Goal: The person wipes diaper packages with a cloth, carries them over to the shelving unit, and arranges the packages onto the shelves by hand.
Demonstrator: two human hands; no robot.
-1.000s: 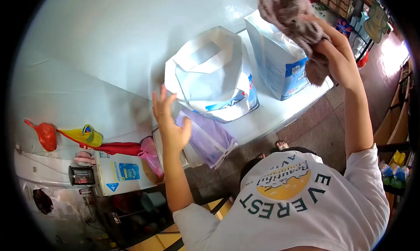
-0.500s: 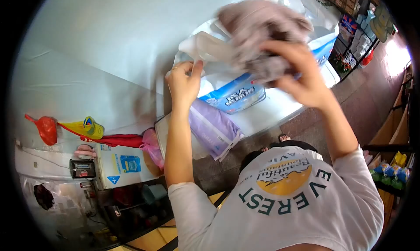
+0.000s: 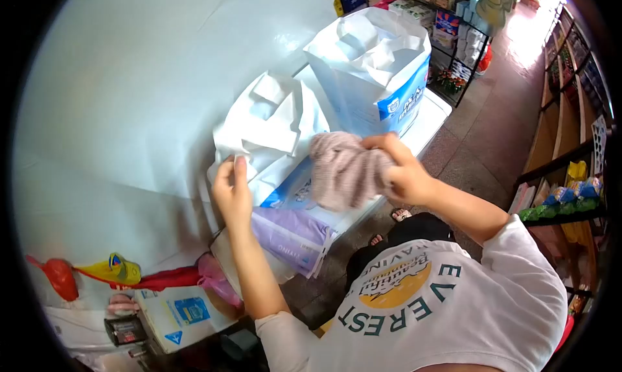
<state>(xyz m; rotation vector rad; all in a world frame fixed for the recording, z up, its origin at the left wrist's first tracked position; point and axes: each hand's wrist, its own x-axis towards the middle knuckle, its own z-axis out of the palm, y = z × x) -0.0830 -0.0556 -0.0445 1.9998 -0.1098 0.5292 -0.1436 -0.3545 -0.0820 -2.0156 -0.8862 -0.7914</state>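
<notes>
My right hand [image 3: 405,171] grips a crumpled brownish-pink cloth [image 3: 346,171], slightly blurred, in front of the nearer bag. My left hand [image 3: 233,187] pinches the rim of that white and blue bag [image 3: 269,129], thumb and fingers pressed together on its left edge. The bag's top is partly folded inward, and the cloth hides part of its printed front. Behind it to the right stands a second, larger white and blue bag [image 3: 363,80] with its mouth open. A purple package [image 3: 291,236] lies below my left hand, beside the nearer bag.
Both bags stand on a white surface [image 3: 431,113] against a pale wall. At the lower left hang red, yellow and pink plastic bags [image 3: 60,278] above a white box [image 3: 184,313]. Stocked shelves [image 3: 564,126] line the right side, with tiled floor [image 3: 483,122] between.
The cloth has come down from the upper right to the front of the nearer bag in my right hand. My left hand has closed on the bag's rim, and the view has shifted.
</notes>
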